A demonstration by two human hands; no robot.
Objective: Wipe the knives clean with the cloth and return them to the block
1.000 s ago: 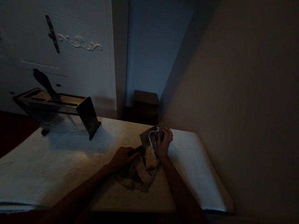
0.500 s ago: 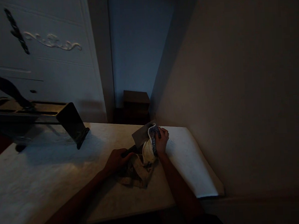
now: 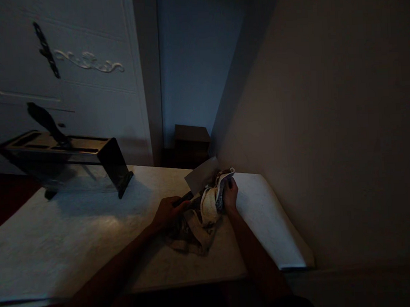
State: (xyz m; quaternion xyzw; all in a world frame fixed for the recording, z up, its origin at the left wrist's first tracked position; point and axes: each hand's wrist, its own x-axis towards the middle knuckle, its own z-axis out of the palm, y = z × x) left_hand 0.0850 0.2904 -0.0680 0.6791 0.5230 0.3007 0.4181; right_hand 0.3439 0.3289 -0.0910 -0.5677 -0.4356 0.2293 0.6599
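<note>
The room is dim. My left hand (image 3: 167,212) is closed around the dark handle of a cleaver (image 3: 201,176), whose broad grey blade points up and away over the pale tabletop (image 3: 75,233). My right hand (image 3: 229,193) grips a bunched light cloth (image 3: 208,208) with a patterned edge and presses it against the blade's right side. The rest of the cloth hangs down and lies crumpled on the table between my hands.
A metal knife rack (image 3: 63,158) with one dark-handled knife (image 3: 47,123) standing in it sits at the table's far left. Behind it is a white cabinet door (image 3: 84,77). A plain wall (image 3: 327,119) runs along the right. A small dark box (image 3: 190,143) stands beyond the table.
My right hand with the cloth has slid along the blade toward its far end, and the blade is tilted a little higher. The view has shifted sideways and back.
</note>
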